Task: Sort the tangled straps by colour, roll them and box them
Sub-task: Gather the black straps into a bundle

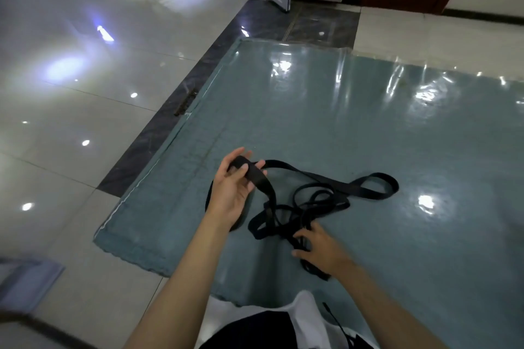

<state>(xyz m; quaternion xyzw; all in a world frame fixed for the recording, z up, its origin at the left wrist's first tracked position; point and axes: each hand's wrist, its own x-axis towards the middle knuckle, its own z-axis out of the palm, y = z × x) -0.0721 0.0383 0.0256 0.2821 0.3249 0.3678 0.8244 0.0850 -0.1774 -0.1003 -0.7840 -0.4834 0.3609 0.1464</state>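
Right hand at 5 o'clock gripping the strap tangle on the mat, left hand at 9 pinching a lifted loop; likely to cinch a knot if pulled apart, crossings still snagged

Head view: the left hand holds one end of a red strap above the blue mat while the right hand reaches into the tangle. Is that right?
Not quite. The strap is black, not red, as the head view shows. The rest stands: the left hand holds one end above the blue mat while the right hand reaches into the tangle.
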